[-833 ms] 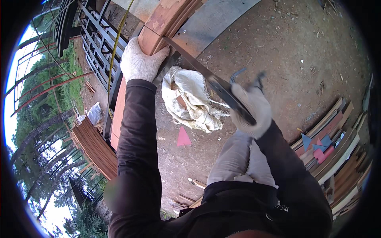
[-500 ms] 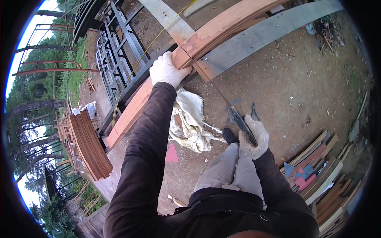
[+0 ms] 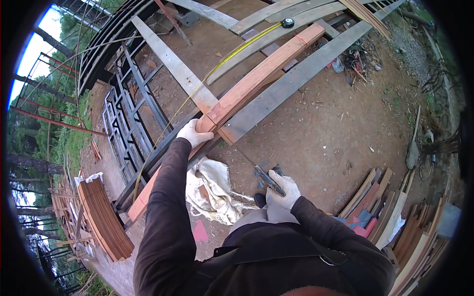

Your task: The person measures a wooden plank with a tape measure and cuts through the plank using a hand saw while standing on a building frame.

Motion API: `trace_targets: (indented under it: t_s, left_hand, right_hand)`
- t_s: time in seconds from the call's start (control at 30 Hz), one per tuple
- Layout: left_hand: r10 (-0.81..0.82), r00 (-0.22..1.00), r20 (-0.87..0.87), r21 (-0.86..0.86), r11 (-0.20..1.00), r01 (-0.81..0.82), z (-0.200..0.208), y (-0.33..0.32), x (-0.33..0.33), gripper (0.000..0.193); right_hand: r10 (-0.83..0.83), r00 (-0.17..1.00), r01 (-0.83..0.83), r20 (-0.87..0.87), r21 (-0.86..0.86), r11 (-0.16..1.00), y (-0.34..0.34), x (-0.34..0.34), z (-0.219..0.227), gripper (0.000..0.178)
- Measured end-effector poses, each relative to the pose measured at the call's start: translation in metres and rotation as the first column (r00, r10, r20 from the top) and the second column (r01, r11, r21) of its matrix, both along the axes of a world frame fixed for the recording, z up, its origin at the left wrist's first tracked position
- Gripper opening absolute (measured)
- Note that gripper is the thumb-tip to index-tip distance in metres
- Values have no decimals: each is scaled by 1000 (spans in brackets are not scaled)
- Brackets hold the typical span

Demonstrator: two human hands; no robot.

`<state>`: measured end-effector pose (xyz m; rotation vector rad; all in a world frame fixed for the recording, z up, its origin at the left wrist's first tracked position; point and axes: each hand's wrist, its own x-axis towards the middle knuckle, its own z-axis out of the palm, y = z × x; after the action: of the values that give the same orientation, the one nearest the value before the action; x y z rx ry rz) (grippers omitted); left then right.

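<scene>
A stack of reddish wooden planks [image 3: 261,79] lies slantwise over pale boards, with a dark straight line across it. My left hand [image 3: 194,134], in a white knitted glove, grips the stack just left of that line, fingers over its edge. In my gloved right hand [image 3: 285,190] is the dark handle of a handsaw [image 3: 269,180]. Its thin blade runs up and left to the stack's near side, in line with the dark mark. How deep the blade sits is not visible.
A tape measure [image 3: 287,22] rests on a board beyond, its yellow tape drawn far left. A grey beam [image 3: 296,86] runs alongside the stack. Below lies a white sack [image 3: 210,190]. Black metal frames [image 3: 131,108] stand left; curved slats [image 3: 103,217] and offcuts [image 3: 368,202] lie around.
My view has tilted up and drawn back, bringing the tape measure into sight. My left hand keeps its grip on the planks; the saw stays in my right hand at the same line.
</scene>
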<state>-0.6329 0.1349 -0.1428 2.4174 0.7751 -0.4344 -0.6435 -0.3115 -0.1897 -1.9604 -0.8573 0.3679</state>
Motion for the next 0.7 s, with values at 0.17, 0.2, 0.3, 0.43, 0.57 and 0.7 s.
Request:
trace_targets:
  t_s: [0.17, 0.2, 0.3, 0.43, 0.57, 0.7]
  left_hand:
    - [25, 991, -132, -317, 946, -66, -31, 54, 11, 90]
    - [19, 989, -147, -319, 946, -66, -26, 51, 11, 90]
    - [44, 968, -248, -421, 895, -148, -34, 56, 16, 90]
    - [-12, 974, -226, -600, 790, -129, -45, 63, 26, 87]
    - [10, 982, -191, -632, 764, -131, -69, 75, 22, 80]
    - [45, 985, -165, -707, 691, -150, -73, 73, 19, 76]
  right_hand:
    - [19, 999, -20, 32, 27, 999, -4, 7, 6, 57]
    - [20, 999, -21, 34, 11, 1000, -3, 7, 13, 55]
    - [28, 990, -37, -137, -63, 997, 12, 11, 51, 36]
    - [63, 968, -138, -245, -301, 944, 10, 10, 45, 67]
    - [35, 996, -56, -85, -247, 967, 14, -7, 39, 65]
    - [48, 998, -58, -46, -271, 961, 16, -20, 40, 67]
